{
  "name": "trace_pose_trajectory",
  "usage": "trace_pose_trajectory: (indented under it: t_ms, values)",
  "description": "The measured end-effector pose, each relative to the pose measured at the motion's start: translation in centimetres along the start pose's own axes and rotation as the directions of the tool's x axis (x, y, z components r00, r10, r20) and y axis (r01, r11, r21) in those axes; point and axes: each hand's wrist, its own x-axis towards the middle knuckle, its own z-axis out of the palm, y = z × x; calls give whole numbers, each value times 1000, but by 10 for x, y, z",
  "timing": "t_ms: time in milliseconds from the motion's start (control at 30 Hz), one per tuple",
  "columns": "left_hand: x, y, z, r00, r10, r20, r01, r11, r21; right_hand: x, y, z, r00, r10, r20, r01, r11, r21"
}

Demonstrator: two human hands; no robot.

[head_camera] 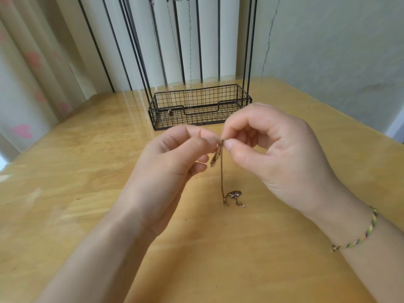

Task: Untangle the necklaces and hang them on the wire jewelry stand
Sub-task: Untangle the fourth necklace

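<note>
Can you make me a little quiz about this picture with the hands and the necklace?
1. True or false: both hands pinch the tangled necklace at its top.
2. Which wrist wears the braided bracelet? A: left. B: right.
3. Fill in: the lower end of the chain rests on the ___.

Key:
1. True. The left hand and the right hand both pinch it.
2. B.
3. table.

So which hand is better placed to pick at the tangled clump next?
Probably the left hand: its fingers lie just beside the clump, while the right hand pinches the necklace at its top.
</note>
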Motion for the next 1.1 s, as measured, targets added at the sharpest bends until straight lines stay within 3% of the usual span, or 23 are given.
trace_pose_trajectory:
  t_ms: [333, 700, 800, 1100]
  values:
    - [-5, 4, 5, 974, 220, -57, -187, 920, 345, 0, 2, -2, 998, 54, 11, -54, 998, 12]
    - [-5, 4, 7, 939, 339, -63, -257, 808, 530, -1, 0, 3, 1000, -1, 12, 2, 997, -75]
    - [-5, 3, 7, 932, 356, -64, -271, 803, 531, -1, -2, 5, 1000, -27, 4, 27, 996, -86]
    - [-3, 1, 7, 966, 246, -82, -210, 926, 313, -1, -4, 7, 998, -58, -27, 55, 992, -113]
